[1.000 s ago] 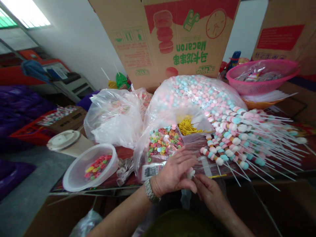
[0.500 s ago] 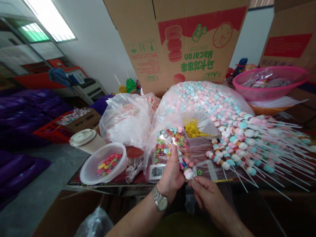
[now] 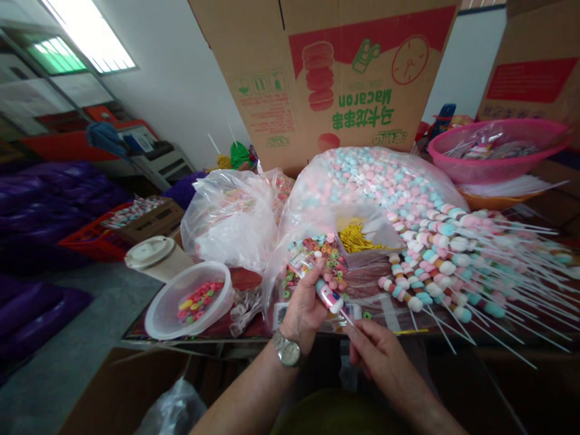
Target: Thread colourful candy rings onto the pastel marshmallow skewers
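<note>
My left hand [image 3: 303, 314], a metal watch on its wrist, is wrapped round a marshmallow skewer [image 3: 330, 297] in a clear printed wrapper. The skewer slants down to the right, and its white stick [image 3: 345, 315] comes out of the lower end. With thumb and fingers my right hand [image 3: 374, 347] pinches that stick near its end. Just beyond my left hand lie loose coloured cereal rings [image 3: 333, 257] and small marshmallows in an opened clear bag. To the right is a pile of unwrapped marshmallow skewers [image 3: 435, 266], their sticks pointing right and forward over the table edge.
Yellow twist ties [image 3: 357, 235] lie in a tray behind the hands. A big bag of marshmallows [image 3: 362, 175] stands before a tall cardboard box [image 3: 267, 72]. At left are a plastic bowl [image 3: 156, 314] with cereal rings and a lidded cup [image 3: 158, 260]; a pink basket [image 3: 498, 151] stands back right.
The wrapper now lies along the skewer, showing its print, and more white stick shows below it. My left hand has shifted slightly left, and both hands remain on the skewer.
</note>
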Demonstrator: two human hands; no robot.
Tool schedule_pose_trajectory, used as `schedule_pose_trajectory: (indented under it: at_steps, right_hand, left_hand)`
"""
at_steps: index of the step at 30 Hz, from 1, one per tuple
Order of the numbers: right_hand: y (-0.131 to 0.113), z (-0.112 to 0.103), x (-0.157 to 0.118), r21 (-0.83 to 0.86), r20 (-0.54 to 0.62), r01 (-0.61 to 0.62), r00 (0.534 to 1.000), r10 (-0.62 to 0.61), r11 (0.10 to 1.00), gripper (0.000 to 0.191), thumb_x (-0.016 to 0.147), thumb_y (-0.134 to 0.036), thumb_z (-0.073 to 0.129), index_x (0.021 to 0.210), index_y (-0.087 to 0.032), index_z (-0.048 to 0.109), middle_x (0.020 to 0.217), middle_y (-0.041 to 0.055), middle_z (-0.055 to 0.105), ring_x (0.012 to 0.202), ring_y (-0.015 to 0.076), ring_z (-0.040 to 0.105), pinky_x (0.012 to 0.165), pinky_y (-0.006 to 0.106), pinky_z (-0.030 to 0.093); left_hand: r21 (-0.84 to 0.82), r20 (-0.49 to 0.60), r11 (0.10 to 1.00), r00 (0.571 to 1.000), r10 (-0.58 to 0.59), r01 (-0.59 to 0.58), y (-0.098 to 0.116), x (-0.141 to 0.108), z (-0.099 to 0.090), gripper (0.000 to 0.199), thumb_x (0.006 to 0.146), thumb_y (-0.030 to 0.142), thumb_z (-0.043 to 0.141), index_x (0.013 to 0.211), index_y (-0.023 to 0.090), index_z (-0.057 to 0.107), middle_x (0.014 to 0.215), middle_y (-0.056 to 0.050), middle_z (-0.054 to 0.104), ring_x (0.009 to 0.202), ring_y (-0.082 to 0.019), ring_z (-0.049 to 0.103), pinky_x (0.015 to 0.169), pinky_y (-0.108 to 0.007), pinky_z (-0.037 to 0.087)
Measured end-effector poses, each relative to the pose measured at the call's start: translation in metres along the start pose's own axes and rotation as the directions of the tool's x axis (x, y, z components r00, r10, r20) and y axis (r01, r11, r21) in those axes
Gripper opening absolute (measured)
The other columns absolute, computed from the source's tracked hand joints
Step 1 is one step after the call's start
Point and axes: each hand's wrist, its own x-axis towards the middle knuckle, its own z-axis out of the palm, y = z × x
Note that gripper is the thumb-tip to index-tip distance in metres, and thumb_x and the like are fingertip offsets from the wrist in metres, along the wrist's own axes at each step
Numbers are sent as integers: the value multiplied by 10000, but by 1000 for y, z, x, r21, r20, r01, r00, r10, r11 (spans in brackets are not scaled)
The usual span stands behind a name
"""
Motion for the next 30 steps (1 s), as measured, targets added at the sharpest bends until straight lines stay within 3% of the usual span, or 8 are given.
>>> schedule_pose_trajectory:
  at_steps: [6, 10, 15, 17, 20, 24, 27, 30]
  right_hand:
    - [4, 4, 2, -289, -112, 212, 961, -253, 934, 367, 880, -442, 364, 670, -191, 529, 599, 18, 547, 555, 152, 505, 547, 255, 397]
    - [3, 1, 15, -297, -149, 231, 947, -284, 927, 325, 872, -420, 369, 827, -177, 581, 833, 92, 648, 776, 214, 598, 720, 305, 453]
    - [-2, -35, 10, -398, -78, 190, 968, -239, 897, 348, 898, -440, 343, 731, -203, 534, 588, 5, 550, 574, 170, 536, 544, 264, 393]
    - [-10, -51, 3, -467, -2, 207, 972, -235, 860, 372, 912, -443, 336, 656, -214, 478, 506, -32, 458, 493, 142, 466, 487, 248, 329]
    - [-25, -65, -3, -533, 151, 310, 950, -272, 788, 386, 931, -409, 334, 610, -212, 415, 536, -35, 443, 519, 125, 450, 498, 237, 306]
    - [-36, -64, 1, -652, 273, 418, 908, -318, 632, 353, 941, -339, 334, 633, -205, 444, 597, -19, 502, 568, 128, 471, 528, 244, 305]
    - [-33, -62, 10, -721, 278, 441, 891, -360, 534, 296, 920, -290, 356, 698, -204, 532, 638, 3, 554, 607, 147, 509, 562, 257, 341]
    - [-27, -59, 18, -639, 12, 333, 905, -424, 694, 234, 891, -315, 415, 1021, -193, 567, 804, 32, 614, 702, 164, 567, 611, 259, 411]
  left_hand:
    - [82, -52, 996, 998, -29, 34, -42, -7, -3, 342, 713, 422, 702, 597, 162, 514, 454, 55, 486, 436, -89, 479, 590, -255, 473]
    - [445, -93, 893, 989, 114, -62, -72, -29, -5, 320, 787, 481, 586, 729, 167, 581, 665, -8, 601, 682, -153, 580, 730, -279, 463]
    - [903, 395, 216, 916, -74, -372, -14, -74, 4, 251, 890, 349, 482, 980, 177, 641, 810, -35, 648, 732, -158, 575, 720, -264, 448]
    - [808, 580, -193, 810, 86, -557, 24, -78, 9, 224, 894, 303, 487, 1005, 203, 654, 833, -41, 662, 769, -173, 582, 760, -293, 437]
    - [519, 762, -715, 632, 139, -468, 55, -62, 7, 432, 794, 397, 625, 1189, 230, 573, 1177, -111, 591, 1116, -315, 487, 967, -498, 299]
    - [453, 678, -633, 704, -213, -627, 30, -36, -14, 354, 904, 401, 443, 1187, 213, 544, 987, -73, 647, 881, -201, 586, 826, -339, 418]
    - [672, 579, -462, 800, -159, -579, -4, -31, -29, 313, 938, 352, 350, 923, 172, 606, 797, -43, 621, 694, -150, 551, 629, -242, 401]
    - [877, 461, -159, 887, 16, -453, -21, -30, -31, 376, 933, 405, 333, 720, 165, 528, 636, 5, 515, 583, -118, 461, 553, -222, 360]
